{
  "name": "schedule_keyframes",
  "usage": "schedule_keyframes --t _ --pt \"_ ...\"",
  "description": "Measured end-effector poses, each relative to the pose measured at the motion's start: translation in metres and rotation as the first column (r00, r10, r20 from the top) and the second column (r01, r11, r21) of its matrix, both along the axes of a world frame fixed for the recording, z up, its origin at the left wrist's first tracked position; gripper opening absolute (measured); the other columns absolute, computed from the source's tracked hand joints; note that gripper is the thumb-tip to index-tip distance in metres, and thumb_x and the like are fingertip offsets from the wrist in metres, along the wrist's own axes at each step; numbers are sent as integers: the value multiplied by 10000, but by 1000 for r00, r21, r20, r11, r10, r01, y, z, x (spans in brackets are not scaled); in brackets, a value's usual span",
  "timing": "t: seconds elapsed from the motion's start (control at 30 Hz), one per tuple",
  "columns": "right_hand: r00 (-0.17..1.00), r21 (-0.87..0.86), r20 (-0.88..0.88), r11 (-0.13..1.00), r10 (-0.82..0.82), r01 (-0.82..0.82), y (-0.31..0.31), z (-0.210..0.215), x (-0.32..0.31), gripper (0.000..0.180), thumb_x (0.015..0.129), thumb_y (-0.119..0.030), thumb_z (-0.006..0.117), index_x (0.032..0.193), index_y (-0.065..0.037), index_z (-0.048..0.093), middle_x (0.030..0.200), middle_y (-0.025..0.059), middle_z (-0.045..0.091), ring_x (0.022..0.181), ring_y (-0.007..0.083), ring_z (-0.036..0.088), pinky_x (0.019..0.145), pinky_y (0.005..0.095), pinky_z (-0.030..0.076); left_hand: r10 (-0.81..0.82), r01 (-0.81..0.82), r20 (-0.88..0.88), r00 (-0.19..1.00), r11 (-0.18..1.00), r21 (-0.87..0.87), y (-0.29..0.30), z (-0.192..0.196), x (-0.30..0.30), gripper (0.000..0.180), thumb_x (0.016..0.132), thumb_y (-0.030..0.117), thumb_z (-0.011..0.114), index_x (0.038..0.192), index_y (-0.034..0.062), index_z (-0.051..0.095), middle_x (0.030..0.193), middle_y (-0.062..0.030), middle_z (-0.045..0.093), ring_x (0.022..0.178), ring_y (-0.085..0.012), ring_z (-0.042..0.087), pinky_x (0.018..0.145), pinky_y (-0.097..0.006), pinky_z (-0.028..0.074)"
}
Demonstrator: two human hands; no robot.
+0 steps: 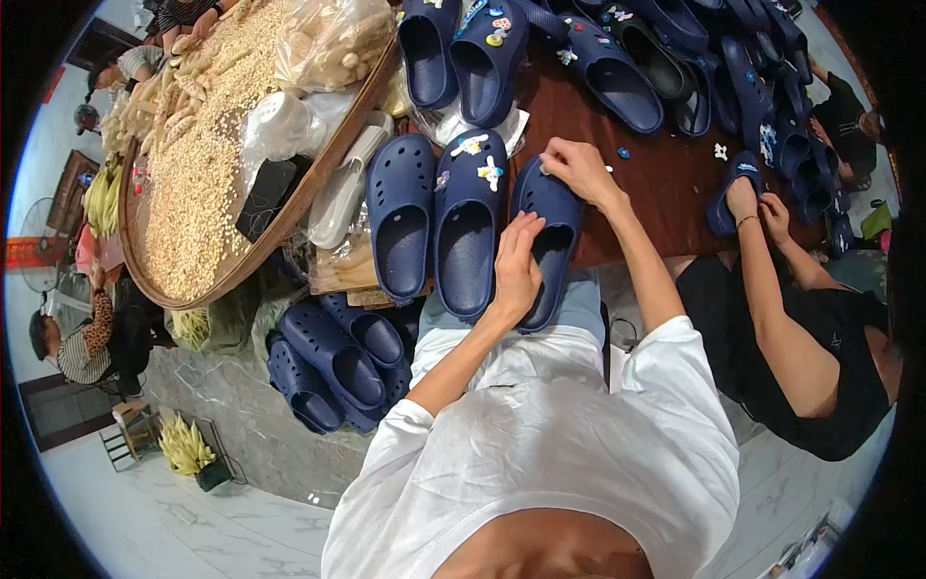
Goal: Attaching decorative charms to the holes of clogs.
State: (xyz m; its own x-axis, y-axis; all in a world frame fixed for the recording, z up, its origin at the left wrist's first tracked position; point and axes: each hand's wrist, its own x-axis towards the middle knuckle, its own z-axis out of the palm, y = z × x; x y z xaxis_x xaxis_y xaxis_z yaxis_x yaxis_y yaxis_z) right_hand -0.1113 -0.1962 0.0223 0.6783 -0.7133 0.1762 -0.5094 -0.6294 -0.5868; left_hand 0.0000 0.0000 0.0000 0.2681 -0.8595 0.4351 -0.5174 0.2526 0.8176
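Note:
A navy clog (554, 205) with its toe pointing away lies at the table's near edge, partly over my lap. My left hand (519, 265) is closed on its left side and heel part. At the toe, the fingers of my right hand (576, 172) are bent and pressed together on the upper; whatever they pinch is hidden. Just to the left lies a navy clog (470, 232) with white and coloured charms on its upper. Beside that one is a plain navy clog (400, 207) with bare holes. A loose blue charm (623, 152) and a white charm (721, 151) lie on the brown tabletop (666, 207).
A wide woven tray (323, 159) of pale kernels stands at left, with a phone (270, 193) on it. More navy clogs (333, 357) are heaped low at left; others (617, 82) crowd the far side. At right, a co-worker's hands (757, 207) handle another clog.

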Motion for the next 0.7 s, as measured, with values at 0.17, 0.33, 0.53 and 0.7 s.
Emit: schedule_keyframes --t 0.17,0.33,0.53,0.7 --pt "888 107 155 901 -433 421 27 -5 -36 226 946 -265 568 923 -48 627 836 186 667 797 384 647 695 441 492 32 -32 -10 999 999 13 16 5 -13 487 775 -194 477 1194 20 603 1229 -197 598 1198 -375 557 1011 -411 441" --pt "804 -73 -15 802 -595 593 29 -44 -81 224 973 -261 498 926 -63 591 863 195 658 839 420 628 720 518 466 22 -16 -93 995 998 58 13 15 -9 408 825 -131 528 1193 27 605 1227 -194 595 1167 -375 572 986 -403 455" --pt "852 -172 68 835 -519 522 41 -5 -65 194 953 -230 538 933 -44 589 926 165 635 886 379 605 762 464 471 30 -19 -89 996 993 115 14 23 3 439 852 -48 577 1284 17 530 1248 -204 574 1158 -378 571 989 -394 453" --pt "991 42 66 993 -115 113 90 67 -22 203 904 -251 621 973 -60 613 908 130 601 898 352 587 790 429 465 -26 42 -86 996 981 187 5 24 13 476 878 -7 558 1346 -13 472 1298 -233 535 1199 -379 541 1021 -396 428"
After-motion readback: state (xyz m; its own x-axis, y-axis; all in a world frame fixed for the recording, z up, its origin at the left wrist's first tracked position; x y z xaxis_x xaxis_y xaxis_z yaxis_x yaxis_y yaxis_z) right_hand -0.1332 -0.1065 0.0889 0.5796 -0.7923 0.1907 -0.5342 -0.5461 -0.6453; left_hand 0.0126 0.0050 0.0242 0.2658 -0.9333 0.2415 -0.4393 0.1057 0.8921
